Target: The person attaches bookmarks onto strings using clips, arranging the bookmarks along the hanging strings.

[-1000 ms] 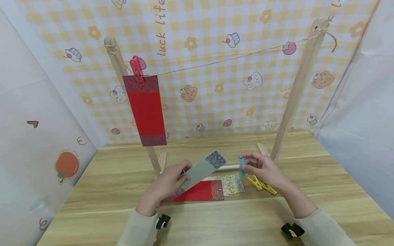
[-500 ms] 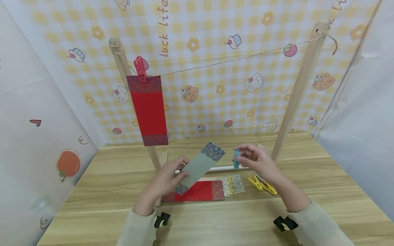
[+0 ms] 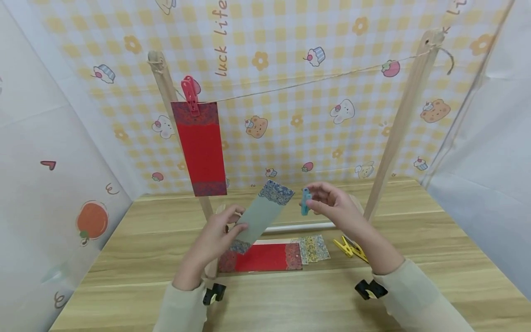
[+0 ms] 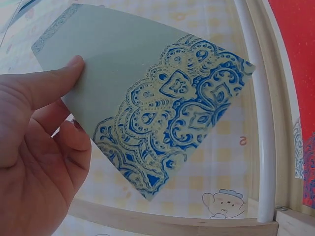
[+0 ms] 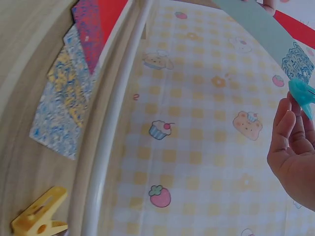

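My left hand (image 3: 217, 233) pinches a pale green card (image 3: 259, 216) with blue patterned ends by its left edge, thumb in front. The card is tilted, its broad blue lace end (image 4: 182, 103) up and to the right. A light blue clothespin (image 3: 306, 201) is between the thumb and fingers of my right hand (image 3: 336, 205), just right of the card and apart from it. Above to the left, a red card (image 3: 202, 152) hangs from a string (image 3: 290, 84), clipped by a red clothespin (image 3: 191, 96).
Two wooden posts (image 3: 402, 115) hold the string. On the table (image 3: 137, 258) lie another red card (image 3: 267, 257), several patterned cards (image 3: 317, 248) partly under it, and yellow clothespins (image 3: 348, 247). A white rod (image 3: 298, 227) runs behind them.
Both hands have risen, the green card turning more upright. My right hand has moved left, bringing the blue clothespin closer to the card's upper end.
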The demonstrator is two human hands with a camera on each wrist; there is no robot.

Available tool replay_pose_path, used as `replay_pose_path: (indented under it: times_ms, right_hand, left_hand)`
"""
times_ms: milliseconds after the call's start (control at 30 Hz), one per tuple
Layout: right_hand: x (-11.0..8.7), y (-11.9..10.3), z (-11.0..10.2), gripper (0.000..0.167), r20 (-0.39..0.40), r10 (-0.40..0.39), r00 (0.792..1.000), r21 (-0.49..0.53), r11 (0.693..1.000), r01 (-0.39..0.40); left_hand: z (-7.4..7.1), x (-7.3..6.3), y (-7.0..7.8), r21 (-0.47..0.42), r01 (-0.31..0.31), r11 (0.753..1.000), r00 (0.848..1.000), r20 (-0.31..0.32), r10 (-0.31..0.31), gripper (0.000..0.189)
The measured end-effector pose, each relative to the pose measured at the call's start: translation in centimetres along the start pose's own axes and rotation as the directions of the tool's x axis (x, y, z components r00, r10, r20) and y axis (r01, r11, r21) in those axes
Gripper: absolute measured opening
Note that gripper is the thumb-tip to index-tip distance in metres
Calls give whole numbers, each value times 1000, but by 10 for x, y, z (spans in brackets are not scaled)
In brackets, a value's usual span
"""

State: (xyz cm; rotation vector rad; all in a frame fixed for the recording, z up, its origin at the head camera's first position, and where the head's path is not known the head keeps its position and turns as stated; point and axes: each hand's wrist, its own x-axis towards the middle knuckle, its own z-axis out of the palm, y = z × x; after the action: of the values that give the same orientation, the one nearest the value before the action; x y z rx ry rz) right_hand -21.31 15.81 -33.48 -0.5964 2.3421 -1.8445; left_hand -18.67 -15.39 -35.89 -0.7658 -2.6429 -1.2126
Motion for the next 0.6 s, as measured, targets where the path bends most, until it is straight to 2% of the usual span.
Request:
replay_pose_path:
  times_ms: [300,600]
  right_hand:
    - [15,-18,6,38,10,-70,998,3,998,70]
    - [27,-49,10,34,38,-165,986,27,986,164]
  left_hand:
    - [-8,2,-1,3,-36,999,994,-101,36,21]
    - [-11,6,-2,14,-97,995,972,-215,98,24]
